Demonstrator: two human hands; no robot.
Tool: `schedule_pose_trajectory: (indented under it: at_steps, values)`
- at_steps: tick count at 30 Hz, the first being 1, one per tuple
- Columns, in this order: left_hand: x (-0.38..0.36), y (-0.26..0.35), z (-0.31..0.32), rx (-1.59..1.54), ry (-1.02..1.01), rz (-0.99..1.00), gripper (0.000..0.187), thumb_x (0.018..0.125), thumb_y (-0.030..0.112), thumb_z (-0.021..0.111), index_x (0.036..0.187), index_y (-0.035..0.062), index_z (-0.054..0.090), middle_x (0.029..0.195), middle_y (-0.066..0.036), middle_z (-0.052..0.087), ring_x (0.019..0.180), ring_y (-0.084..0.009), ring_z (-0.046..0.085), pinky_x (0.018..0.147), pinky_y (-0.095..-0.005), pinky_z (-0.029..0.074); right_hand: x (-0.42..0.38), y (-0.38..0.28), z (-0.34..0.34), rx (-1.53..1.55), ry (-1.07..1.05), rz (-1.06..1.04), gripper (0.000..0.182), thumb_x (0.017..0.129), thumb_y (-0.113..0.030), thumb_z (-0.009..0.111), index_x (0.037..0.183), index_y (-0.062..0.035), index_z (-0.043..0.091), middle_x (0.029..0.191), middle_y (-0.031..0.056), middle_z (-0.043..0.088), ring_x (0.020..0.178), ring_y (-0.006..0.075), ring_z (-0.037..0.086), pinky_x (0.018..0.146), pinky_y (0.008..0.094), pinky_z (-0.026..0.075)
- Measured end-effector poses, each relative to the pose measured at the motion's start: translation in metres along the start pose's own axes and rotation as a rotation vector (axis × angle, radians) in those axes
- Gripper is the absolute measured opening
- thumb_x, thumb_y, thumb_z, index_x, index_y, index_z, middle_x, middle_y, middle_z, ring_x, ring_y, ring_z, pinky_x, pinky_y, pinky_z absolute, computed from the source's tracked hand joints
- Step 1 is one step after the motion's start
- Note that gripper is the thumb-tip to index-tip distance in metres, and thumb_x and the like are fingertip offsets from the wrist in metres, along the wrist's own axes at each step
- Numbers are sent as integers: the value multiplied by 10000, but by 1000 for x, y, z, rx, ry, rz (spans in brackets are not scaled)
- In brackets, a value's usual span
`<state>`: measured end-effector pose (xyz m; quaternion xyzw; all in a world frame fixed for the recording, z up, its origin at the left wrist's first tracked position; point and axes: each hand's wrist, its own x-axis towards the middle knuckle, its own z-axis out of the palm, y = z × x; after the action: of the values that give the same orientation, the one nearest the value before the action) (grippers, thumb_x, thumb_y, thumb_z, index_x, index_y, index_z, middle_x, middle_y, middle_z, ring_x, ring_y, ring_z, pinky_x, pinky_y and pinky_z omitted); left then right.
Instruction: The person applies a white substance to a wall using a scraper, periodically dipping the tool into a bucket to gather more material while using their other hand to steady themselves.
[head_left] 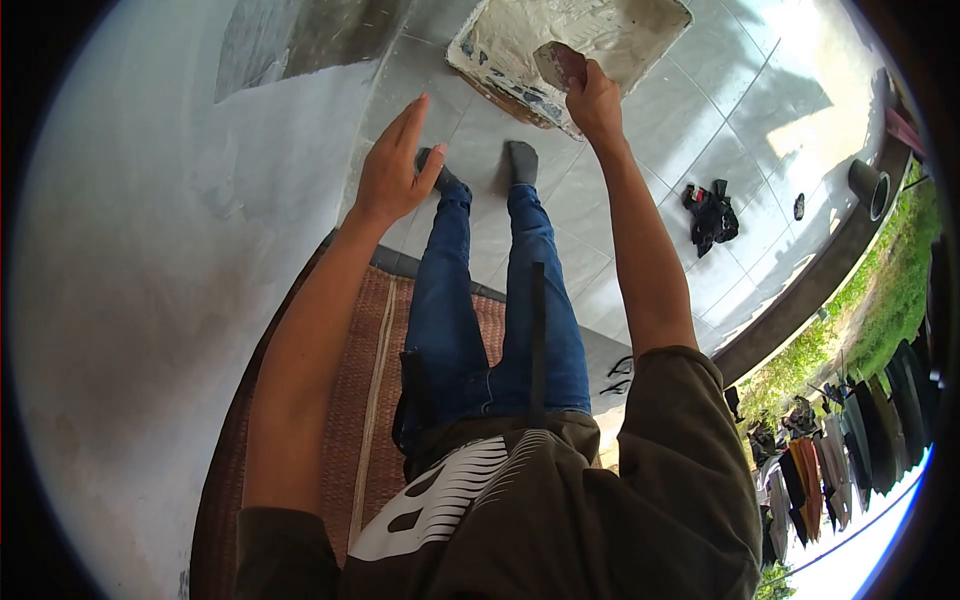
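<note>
My right hand (598, 106) is closed around a putty knife (556, 66), its blade pointing left over the near part of a tray (456, 48). Creamy white plaster (640, 38) fills the tray and smears its walls and rim. To the left, my left hand (394, 172) is raised with its fingers stretched out and thumb apart, holding nothing. It hovers in front of the pale wall (170, 260), which carries a grey, uneven patch (300, 45) near the top.
Grey tiles (640, 150) cover the floor under my feet. A black crumpled bag (711, 216) lies to the right, with flip-flops (618, 376) nearer me. Behind me is a woven mat (340, 400). A low ledge (800, 300) borders the floor, with hanging clothes (830, 460) beyond.
</note>
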<state>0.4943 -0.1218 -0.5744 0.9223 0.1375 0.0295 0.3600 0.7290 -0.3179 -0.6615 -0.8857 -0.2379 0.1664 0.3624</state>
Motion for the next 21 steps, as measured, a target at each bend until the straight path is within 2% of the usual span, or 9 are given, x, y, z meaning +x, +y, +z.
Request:
schedule_pose_trajectory:
  at_steps: [6,10,12,15,19,21]
  values:
    - [-1,2,4,-5,0,-7,628,948,218,602,1462,-75,390,1410,-305,512,1297,-430,527,1078,-437,442,34,11,8,-165,-90,-179,135,831,-3,553,955,44,582,884,339,667,862,502,662,770,554,524]
    - [-2,3,6,1,6,-9,629,949,214,599,1465,-74,384,1409,-307,511,1293,-433,528,1079,-440,441,47,7,7,-197,-178,-170,184,828,-7,546,999,31,601,904,321,680,890,488,669,800,545,532]
    - [-2,5,7,-1,13,-13,629,949,213,599,1466,-73,383,1408,-307,513,1292,-432,530,1079,-440,442,52,4,4,-155,-225,-223,179,841,18,506,997,12,592,881,334,662,872,513,648,747,564,523]
    - [-3,7,8,0,22,-16,627,948,211,598,1466,-72,383,1405,-306,515,1288,-431,533,1077,-440,443,57,2,-1,-239,-316,-231,212,838,-6,534,1038,10,605,918,315,677,893,494,661,784,537,540]
    - [-4,9,9,-7,32,-14,624,948,211,598,1465,-67,387,1405,-304,516,1282,-430,539,1073,-441,447,62,6,1,-196,-383,-229,255,835,-40,566,1082,10,612,970,293,687,923,472,669,831,512,544]
    - [-6,9,10,-7,33,-23,625,947,211,600,1466,-65,387,1404,-302,517,1283,-430,538,1073,-440,447,63,6,0,-255,-475,-207,326,834,-72,571,1144,11,632,1010,280,701,948,431,689,845,496,546]
